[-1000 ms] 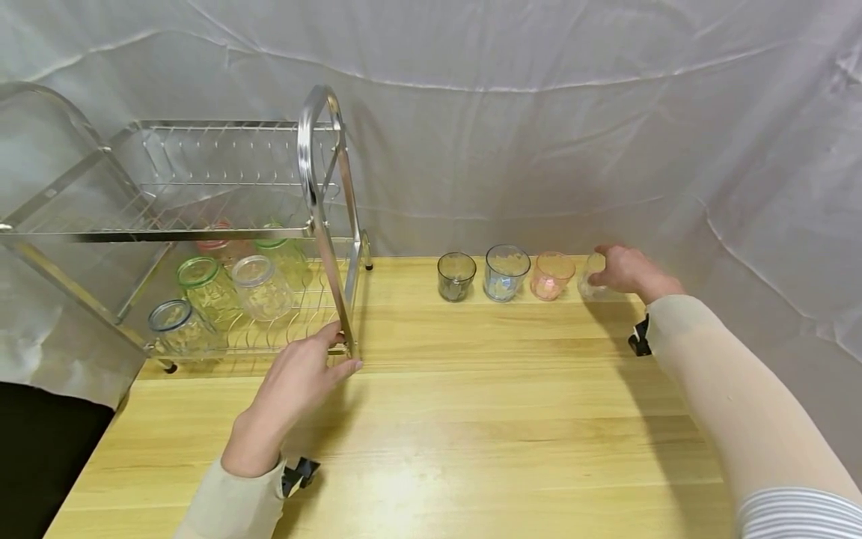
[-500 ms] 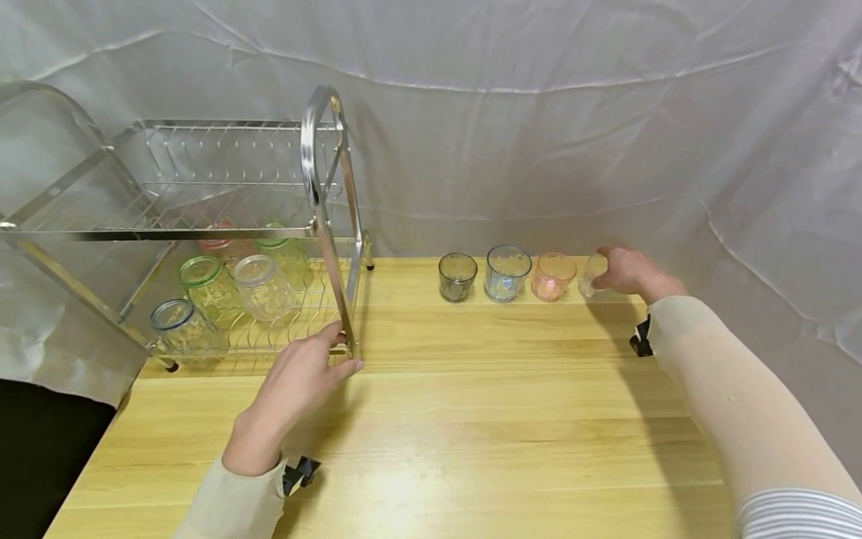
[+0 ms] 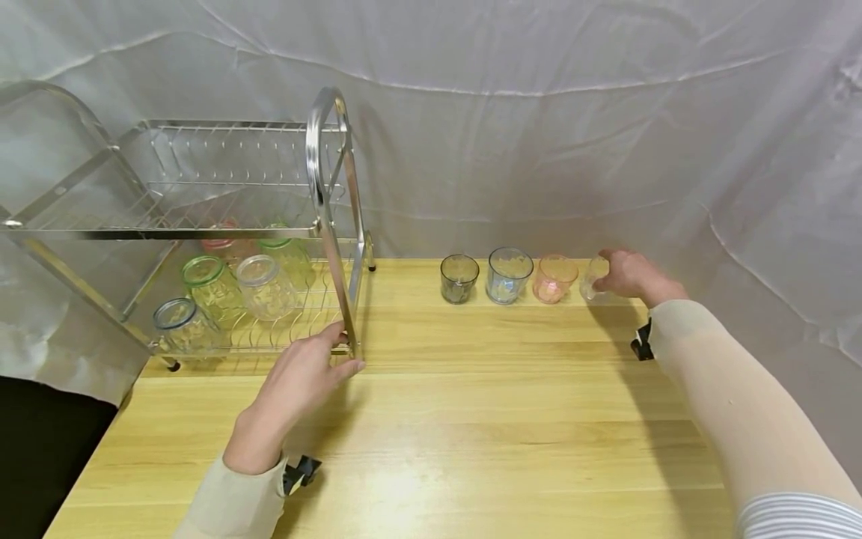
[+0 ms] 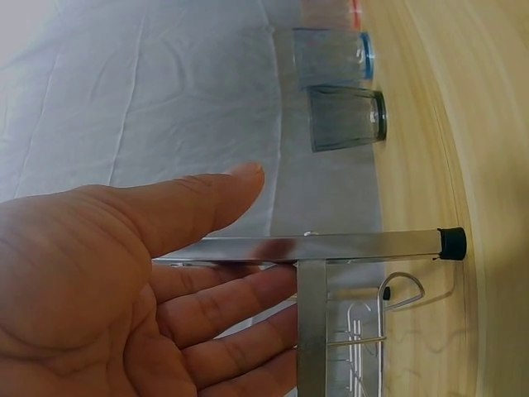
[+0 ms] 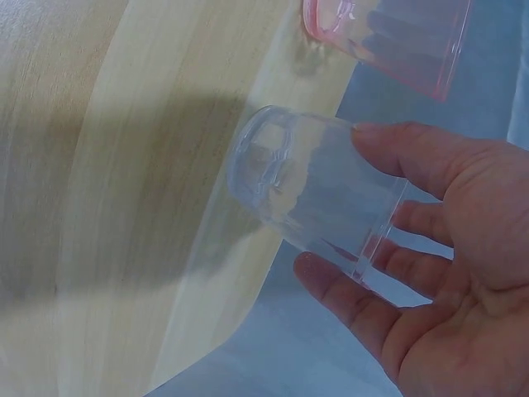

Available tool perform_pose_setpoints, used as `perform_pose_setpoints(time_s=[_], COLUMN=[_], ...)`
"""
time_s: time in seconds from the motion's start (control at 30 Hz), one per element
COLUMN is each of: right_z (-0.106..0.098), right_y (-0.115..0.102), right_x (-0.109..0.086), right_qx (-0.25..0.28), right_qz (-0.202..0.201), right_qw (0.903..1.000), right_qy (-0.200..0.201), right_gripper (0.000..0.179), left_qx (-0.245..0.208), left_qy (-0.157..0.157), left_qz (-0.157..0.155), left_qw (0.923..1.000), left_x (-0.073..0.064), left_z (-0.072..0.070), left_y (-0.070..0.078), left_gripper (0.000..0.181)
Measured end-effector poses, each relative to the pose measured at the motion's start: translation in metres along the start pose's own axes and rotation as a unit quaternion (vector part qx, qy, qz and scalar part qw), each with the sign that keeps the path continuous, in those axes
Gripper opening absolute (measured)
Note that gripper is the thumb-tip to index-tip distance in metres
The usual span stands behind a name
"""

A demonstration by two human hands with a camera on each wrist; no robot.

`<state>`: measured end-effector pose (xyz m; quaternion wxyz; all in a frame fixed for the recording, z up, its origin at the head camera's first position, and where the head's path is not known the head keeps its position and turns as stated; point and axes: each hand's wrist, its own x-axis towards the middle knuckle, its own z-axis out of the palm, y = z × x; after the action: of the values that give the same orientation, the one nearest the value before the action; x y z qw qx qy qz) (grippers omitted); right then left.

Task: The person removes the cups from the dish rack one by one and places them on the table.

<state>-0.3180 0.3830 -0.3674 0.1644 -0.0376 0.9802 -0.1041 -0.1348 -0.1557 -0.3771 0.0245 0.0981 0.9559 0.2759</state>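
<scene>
At the far right of the row, my right hand (image 3: 629, 274) holds a clear glass (image 5: 310, 178) near its rim, thumb on one side and fingers on the other. The glass's base is down by the tabletop. On its left stand a pink glass (image 3: 555, 279), a blue glass (image 3: 509, 275) and a grey glass (image 3: 459, 278). My left hand (image 3: 296, 382) holds the lower front right corner of a metal dish rack (image 4: 372, 246), thumb outside the post and fingers at the lower rail; the rail hides the fingertips.
On the rack's lower tier sit several glasses, among them a blue one (image 3: 185, 329), a green one (image 3: 214, 288) and a clear one (image 3: 267, 288). A grey cloth (image 3: 525, 150) hangs behind the wooden table (image 3: 471, 419). Something black (image 3: 47, 457) lies beyond its left edge.
The head view has shifted very slightly. Both hands, the rack and the glasses keep nearly the same places.
</scene>
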Motion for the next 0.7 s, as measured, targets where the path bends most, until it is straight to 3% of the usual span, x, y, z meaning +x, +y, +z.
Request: perform_pose_setpoints(time_s=[0.17,0.33,0.57,0.7], right_z=[0.002,0.003,0.002,0.002], right_y=[0.0,-0.002,-0.004,-0.003], right_x=[0.0,-0.002,-0.003,-0.003], right_qx=[-0.004,0.004,0.001,-0.002], right_qz=[-0.003,-0.002,-0.008,-0.008], right_qw=[1.0,1.0,0.9999,0.9999], right_qy=[0.004,0.003,0.009,0.011], right_gripper=[0.088,0.088,0.087,0.086], left_qx=[-0.018,-0.012,0.083,0.127], left_qy=[-0.016,-0.01,0.064,0.059], left_qz=[-0.002,-0.011,-0.034,-0.052], left_qw=[0.9997,0.9998,0.994,0.9888], left_x=[-0.001,0.003,0.025,0.044], left_z=[-0.006,-0.027,-0.077,-0.097], left_y=[-0.003,-0.007,-0.021,-0.036], left_gripper=[0.06,0.066,0.063,0.065])
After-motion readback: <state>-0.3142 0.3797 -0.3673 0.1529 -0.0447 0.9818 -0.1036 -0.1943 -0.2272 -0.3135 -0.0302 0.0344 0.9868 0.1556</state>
